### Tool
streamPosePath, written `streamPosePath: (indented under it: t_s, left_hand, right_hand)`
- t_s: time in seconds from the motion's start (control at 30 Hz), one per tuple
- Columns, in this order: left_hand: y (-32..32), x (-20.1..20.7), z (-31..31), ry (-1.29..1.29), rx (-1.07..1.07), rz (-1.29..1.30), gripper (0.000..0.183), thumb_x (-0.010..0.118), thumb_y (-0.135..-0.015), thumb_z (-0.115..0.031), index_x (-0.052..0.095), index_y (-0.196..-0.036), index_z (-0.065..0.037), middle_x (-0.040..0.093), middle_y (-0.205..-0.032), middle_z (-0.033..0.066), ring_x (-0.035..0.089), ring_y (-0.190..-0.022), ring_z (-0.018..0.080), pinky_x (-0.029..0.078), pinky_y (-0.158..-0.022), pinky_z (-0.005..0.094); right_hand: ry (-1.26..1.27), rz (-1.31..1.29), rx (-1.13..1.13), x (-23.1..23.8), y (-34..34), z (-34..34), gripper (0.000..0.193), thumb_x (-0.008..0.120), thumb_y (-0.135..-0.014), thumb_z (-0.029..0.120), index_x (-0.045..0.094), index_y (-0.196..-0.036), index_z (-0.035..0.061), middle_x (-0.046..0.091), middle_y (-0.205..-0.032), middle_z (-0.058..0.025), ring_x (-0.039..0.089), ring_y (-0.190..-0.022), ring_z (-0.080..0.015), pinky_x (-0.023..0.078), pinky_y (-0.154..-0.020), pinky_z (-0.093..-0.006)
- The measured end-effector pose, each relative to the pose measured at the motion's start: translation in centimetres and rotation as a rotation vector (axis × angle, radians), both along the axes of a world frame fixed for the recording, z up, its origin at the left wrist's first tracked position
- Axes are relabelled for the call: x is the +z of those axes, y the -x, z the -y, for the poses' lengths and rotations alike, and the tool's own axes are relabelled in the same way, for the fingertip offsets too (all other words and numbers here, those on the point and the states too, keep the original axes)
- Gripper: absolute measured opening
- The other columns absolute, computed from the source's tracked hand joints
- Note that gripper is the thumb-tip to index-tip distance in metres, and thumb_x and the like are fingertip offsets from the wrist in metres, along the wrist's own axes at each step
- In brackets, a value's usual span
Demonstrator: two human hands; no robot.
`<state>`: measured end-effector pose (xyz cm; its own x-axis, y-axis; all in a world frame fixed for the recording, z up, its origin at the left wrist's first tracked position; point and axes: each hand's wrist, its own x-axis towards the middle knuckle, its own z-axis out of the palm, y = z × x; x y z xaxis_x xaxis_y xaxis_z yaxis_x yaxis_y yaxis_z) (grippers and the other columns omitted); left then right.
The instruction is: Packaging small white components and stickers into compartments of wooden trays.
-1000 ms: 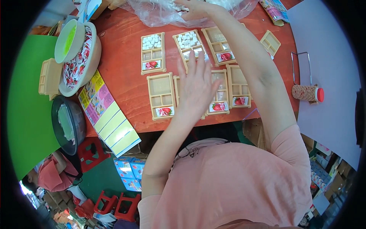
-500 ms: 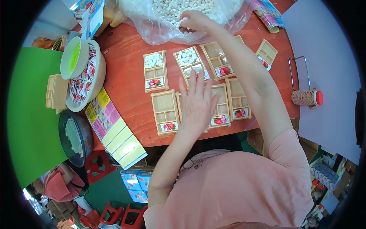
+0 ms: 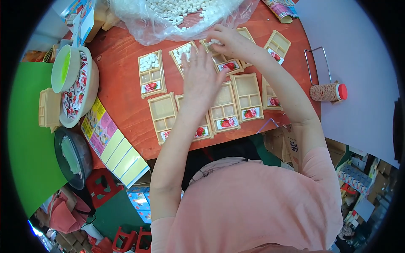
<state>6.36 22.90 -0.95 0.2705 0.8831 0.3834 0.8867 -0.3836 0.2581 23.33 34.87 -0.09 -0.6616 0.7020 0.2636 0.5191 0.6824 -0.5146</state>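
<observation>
My right hand (image 3: 232,43) is closed around some small white cubes (image 3: 215,41), above the upper compartment of a beige divided tray (image 3: 220,59). In that tray's lower end lies a strawberry-printed sachet (image 3: 228,66). My left hand (image 3: 201,81) hovers with fingers stretched out over the neighbouring tray, whose upper compartment holds white cubes (image 3: 182,52); the hand hides much of it. Farther left, another tray (image 3: 156,76) has cubes and a sachet in it. The nearer row of trays (image 3: 163,109) carries sachets in the lower ends, with no cubes visible in their large compartments.
At the back, a clear plastic bag (image 3: 147,29) holds loose white cubes. On the left stand a white basin (image 3: 93,80) of sachets, a smaller bowl (image 3: 59,69) and a dark basin (image 3: 86,158). A red-lidded jar (image 3: 325,92) and wire handle (image 3: 318,65) are at right.
My right hand has come from the bag toward me, bringing white cubes over the third tray of the far row. The whole view has shifted, with the trays now farther left.
</observation>
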Motion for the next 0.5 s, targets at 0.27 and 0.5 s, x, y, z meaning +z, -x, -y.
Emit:
streamPosePath:
  t_s: [0.27,0.5]
  left_hand:
    - [-2.1,-0.5,0.9,-0.008,-0.020,-0.095,0.069,0.066,-0.091,-0.045,0.056,-0.129,0.011,0.051,-0.136,0.0233,0.040,-0.136,0.0399,0.021,-0.117,0.0617]
    - [-3.1,0.9,-0.8,0.037,-0.036,-0.052,0.067,0.065,-0.091,-0.047,0.059,-0.128,0.008,0.050,-0.140,0.0248,0.039,-0.138,0.0398,0.019,-0.118,0.0618]
  right_hand:
    - [0.097,-0.133,0.065,1.1,-1.2,0.8,0.031,0.064,-0.090,0.007,0.064,-0.121,0.0081,0.058,-0.120,-0.0157,0.062,-0.105,-0.0352,0.053,-0.088,-0.0402]
    - [-0.051,-0.088,-0.153,1.2,-2.7,-2.2,0.026,0.062,-0.094,0.008,0.065,-0.120,0.0028,0.061,-0.111,-0.0128,0.063,-0.100,-0.0258,0.051,-0.086,-0.0348]
